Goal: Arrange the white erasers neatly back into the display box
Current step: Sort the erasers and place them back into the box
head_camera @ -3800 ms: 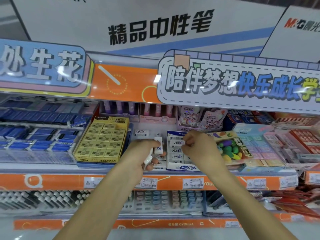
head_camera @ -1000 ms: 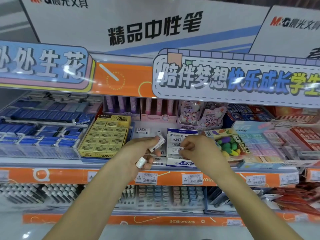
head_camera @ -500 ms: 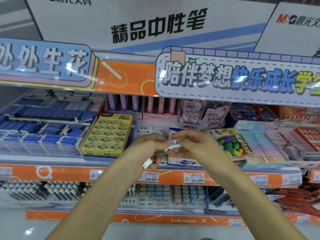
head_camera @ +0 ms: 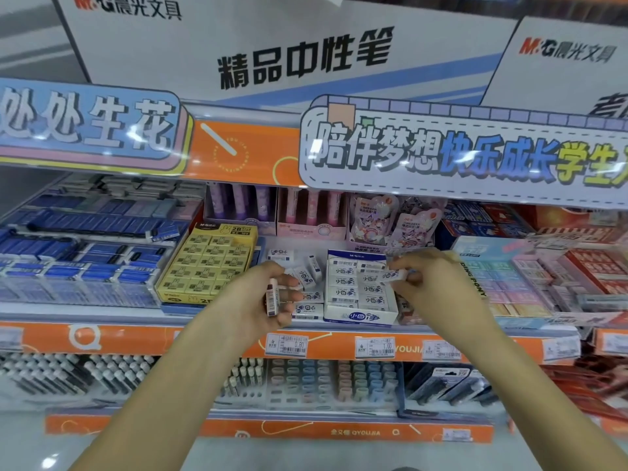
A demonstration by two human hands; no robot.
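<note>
A white and blue display box (head_camera: 360, 316) stands on the shelf, with rows of white erasers (head_camera: 343, 283) lying in it. My right hand (head_camera: 438, 283) pinches one white eraser (head_camera: 394, 275) over the box's right side. To the left of the box, my left hand (head_camera: 261, 297) is closed around another white eraser (head_camera: 272, 297), held upright. Several loose white erasers (head_camera: 306, 277) lie scattered on the shelf between my left hand and the box.
A yellow box of 2B erasers (head_camera: 207, 266) stands to the left, with blue erasers (head_camera: 85, 256) beyond it. To the right sit pastel and red eraser boxes (head_camera: 530, 277). Pink and purple packs (head_camera: 272, 212) line the back. Price tags (head_camera: 287, 345) run along the orange shelf edge.
My hands met in the middle half a second ago, where an eraser passed to my right hand. They have since parted, and my right hand has carried the eraser right over the box.
</note>
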